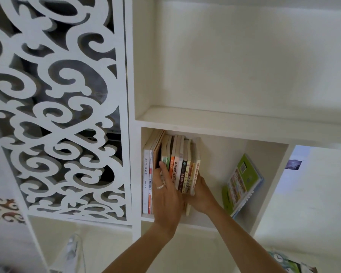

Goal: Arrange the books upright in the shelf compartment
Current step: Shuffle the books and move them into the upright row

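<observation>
White shelf compartment (268, 152): books (182, 170) upright, spines outward, hands (166, 196) bracketing.

Right hand's fingers (200, 181) hidden behind the books (182, 170); bottom-right magazine (289, 263) edge-cropped, blurred.

A row of books (178, 170) stands at the left end of the shelf compartment (264, 174); the left hand (165, 196) lies at its 7 o'clock, the right hand (200, 196) at its 5 o'clock; a leaning book (243, 182) rests at 3 o'clock, well apart; a carved panel (57, 107) lies at 9 o'clock outside the compartment.
</observation>
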